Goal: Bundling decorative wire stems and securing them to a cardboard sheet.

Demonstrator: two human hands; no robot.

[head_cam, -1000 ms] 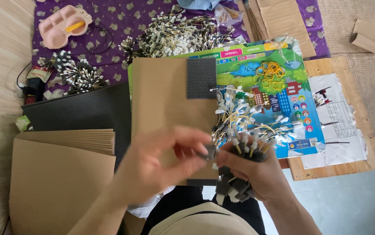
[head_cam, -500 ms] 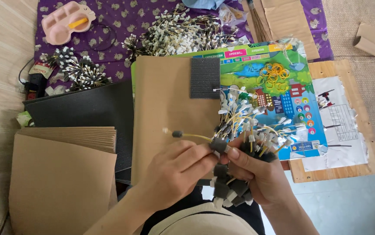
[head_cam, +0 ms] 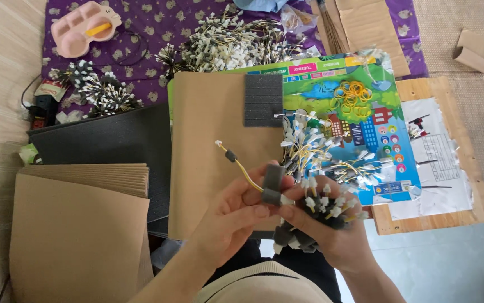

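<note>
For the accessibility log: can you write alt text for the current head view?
Seen from above, the left hand pinches a yellow wire with a small grey foam piece, while the right hand grips a bundle of white-tipped wires. Beyond lie a brown cardboard sheet, a colourful poster and loose wire piles.

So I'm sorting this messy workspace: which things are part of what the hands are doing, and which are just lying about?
In use:
left hand
right hand
yellow wire with white tip
grey foam strip
bundle of white-tipped wires
loose wire pile

Lying about:
pink tray
cardboard sheets
black foam sheet
yellow rubber bands
colourful poster
</note>
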